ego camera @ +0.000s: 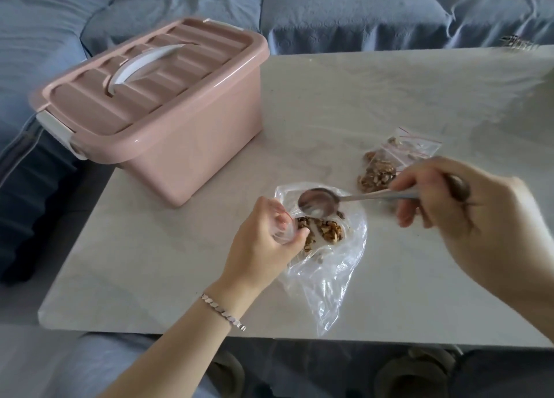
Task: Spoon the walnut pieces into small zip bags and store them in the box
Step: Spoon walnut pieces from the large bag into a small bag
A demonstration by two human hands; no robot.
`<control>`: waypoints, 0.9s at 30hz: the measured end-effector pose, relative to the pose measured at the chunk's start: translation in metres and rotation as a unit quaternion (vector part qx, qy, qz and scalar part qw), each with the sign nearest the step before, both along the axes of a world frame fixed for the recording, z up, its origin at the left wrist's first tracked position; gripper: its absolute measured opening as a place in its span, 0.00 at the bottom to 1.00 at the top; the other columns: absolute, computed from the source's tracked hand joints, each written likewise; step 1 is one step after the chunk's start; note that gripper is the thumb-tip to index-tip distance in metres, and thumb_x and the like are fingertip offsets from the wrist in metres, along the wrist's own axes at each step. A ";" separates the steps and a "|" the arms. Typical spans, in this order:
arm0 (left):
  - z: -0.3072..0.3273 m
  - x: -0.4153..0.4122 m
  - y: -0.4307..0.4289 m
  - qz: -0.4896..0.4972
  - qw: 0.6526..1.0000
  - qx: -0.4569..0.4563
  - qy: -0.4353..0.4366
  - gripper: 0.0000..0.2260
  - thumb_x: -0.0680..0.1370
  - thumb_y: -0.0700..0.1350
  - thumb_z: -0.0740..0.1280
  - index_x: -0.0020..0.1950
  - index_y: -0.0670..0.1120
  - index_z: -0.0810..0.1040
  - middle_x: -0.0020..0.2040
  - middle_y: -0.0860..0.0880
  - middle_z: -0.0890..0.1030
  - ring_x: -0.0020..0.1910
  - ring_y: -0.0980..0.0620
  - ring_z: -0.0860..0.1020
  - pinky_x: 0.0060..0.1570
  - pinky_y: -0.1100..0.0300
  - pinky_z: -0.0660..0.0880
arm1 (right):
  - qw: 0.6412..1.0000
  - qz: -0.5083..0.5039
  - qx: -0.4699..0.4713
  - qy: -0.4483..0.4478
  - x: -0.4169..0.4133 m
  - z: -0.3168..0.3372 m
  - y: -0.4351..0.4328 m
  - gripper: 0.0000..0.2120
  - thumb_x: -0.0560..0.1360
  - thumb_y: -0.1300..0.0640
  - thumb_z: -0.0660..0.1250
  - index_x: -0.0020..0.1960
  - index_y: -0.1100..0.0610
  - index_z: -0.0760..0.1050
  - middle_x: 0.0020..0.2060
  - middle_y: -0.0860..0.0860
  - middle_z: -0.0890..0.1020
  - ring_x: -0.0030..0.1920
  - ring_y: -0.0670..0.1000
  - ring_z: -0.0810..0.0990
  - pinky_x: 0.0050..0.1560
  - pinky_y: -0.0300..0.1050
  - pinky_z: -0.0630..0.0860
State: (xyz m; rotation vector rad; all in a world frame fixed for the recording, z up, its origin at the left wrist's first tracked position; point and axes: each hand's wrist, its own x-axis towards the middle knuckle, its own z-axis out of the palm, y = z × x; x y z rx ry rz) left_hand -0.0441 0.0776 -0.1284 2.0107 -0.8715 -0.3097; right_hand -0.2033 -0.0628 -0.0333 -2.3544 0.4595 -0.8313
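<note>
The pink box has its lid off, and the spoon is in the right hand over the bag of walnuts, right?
Not quite. The head view shows the pink box with its lid on, not off. The rest holds: the right hand holds the spoon over the clear bag of walnut pieces, which the left hand grips.

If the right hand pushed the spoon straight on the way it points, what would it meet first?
Probably the left hand holding the clear bag open. The empty spoon, in the right hand, points left over the bag's mouth, though its height is unclear.
</note>
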 end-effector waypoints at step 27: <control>-0.014 0.003 -0.010 0.011 0.976 0.143 0.161 0.11 0.70 0.54 0.71 0.44 0.51 0.72 0.46 0.55 0.77 0.40 0.58 0.76 0.34 0.66 0.66 | 0.982 -0.148 0.119 -0.017 -0.037 -0.139 0.050 0.23 0.80 0.42 0.47 0.47 0.55 0.75 0.35 0.43 0.79 0.42 0.32 0.76 0.43 0.20 0.68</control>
